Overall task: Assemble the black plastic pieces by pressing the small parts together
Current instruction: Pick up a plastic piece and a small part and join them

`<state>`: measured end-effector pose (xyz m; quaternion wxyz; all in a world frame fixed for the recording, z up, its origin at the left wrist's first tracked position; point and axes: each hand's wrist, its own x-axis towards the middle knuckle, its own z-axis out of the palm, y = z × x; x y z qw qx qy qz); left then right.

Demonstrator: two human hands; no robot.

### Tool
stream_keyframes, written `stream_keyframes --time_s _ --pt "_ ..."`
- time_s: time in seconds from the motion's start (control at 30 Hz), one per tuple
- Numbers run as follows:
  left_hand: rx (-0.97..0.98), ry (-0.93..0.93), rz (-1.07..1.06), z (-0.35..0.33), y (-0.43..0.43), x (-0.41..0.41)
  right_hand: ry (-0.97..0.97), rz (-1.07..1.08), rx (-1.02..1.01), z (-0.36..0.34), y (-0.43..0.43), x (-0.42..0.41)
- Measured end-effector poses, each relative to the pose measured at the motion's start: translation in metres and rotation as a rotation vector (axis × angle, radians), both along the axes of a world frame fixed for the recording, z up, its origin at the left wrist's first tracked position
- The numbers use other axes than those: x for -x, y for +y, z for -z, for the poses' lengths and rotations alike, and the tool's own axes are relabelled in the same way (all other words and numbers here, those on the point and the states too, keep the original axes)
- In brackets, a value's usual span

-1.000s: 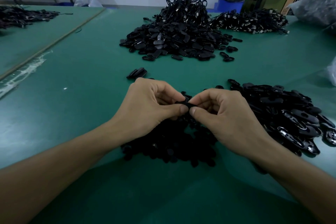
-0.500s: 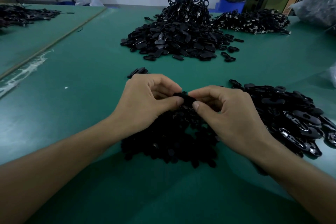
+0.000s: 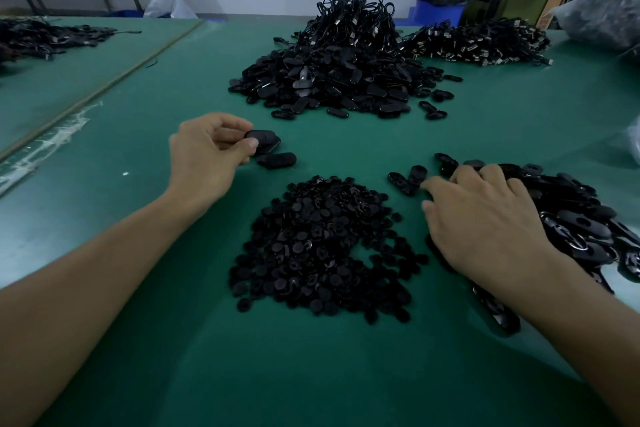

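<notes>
Separation since before, left hand (image 3: 207, 152) pinching oval piece (image 3: 267, 140), right hand (image 3: 485, 218) on pile (image 3: 588, 215)

Near edge: bare green table (image 3: 311, 374) between the forearms, open
Centre: heap of small round parts (image 3: 322, 246) between the hands
Right: heap of oval pieces (image 3: 581, 218) under the right hand (image 3: 485, 222)
Left: open table beyond the left hand (image 3: 207, 152), which pinches an oval piece (image 3: 266, 141)
Far: open strip, then a big pile (image 3: 332, 73)
</notes>
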<state>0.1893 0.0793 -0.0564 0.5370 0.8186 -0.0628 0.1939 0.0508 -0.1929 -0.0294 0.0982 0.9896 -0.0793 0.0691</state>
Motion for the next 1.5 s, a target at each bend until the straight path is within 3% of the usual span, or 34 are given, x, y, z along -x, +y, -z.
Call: stream_keyframes --time_s 0.4,0.67,0.83,0.97,1.1,1.27,1.4,1.5 --pt "-0.367 -0.003 0.008 0.004 -0.008 -0.004 -0.068 -0.007 0.047 -0.006 -0.001 -0.005" --pt "-0.442 -0.116 0.0 0.0 -0.012 0.004 -0.238 0.0 -0.003 -0.011 0.002 -0.004" --pt "-0.324 -0.292 0.183 -0.007 -0.037 0.034 -0.37 -0.295 -0.419 -0.001 0.005 -0.009" --pt "-0.204 -0.189 0.475 -0.016 -0.059 0.06 -0.375 -0.503 -0.846 0.008 0.012 -0.011" --pt "-0.109 -0.113 0.548 -0.016 -0.065 0.069 -0.316 -0.519 -1.257 0.012 0.018 -0.009" --pt "0.083 0.039 0.629 -0.015 -0.064 0.073 -0.364 -0.442 -1.472 0.011 0.016 -0.009" --pt "0.118 0.029 0.642 -0.013 -0.064 0.079 -0.286 -0.399 -1.426 0.012 0.018 -0.009" --pt "0.202 0.02 0.61 -0.013 -0.065 0.082 -0.232 -0.406 -1.529 0.009 0.02 -0.006"
